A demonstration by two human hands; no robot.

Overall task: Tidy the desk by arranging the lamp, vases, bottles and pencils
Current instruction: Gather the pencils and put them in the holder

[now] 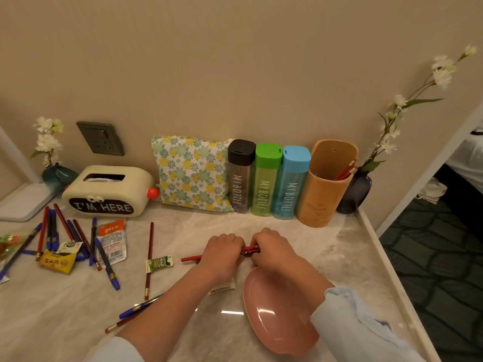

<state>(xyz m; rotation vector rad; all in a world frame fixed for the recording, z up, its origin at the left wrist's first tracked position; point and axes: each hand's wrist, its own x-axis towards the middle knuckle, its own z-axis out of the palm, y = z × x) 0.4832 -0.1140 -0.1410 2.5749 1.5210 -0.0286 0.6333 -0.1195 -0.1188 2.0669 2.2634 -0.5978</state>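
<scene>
Marble-look worktop [65,309] against a beige wall: near its middle, left hand [222,253] and right hand [271,253] sit side by side, each grip curled round one bundle of red pencils [249,250] lying flat. Squaring the ends before lifting would likely keep the bundle together on its way to the orange holder [324,194] behind, beside the bottles [266,178]. Loose pencils [52,236] lie scattered far left.

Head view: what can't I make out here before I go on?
Red pencils: count hidden; left hand and right hand cover them.
Holder: its wall hides all but a few pencil ends.
Packet: mostly under the left forearm, print unreadable.
Tray: cut off by the left edge.
</scene>
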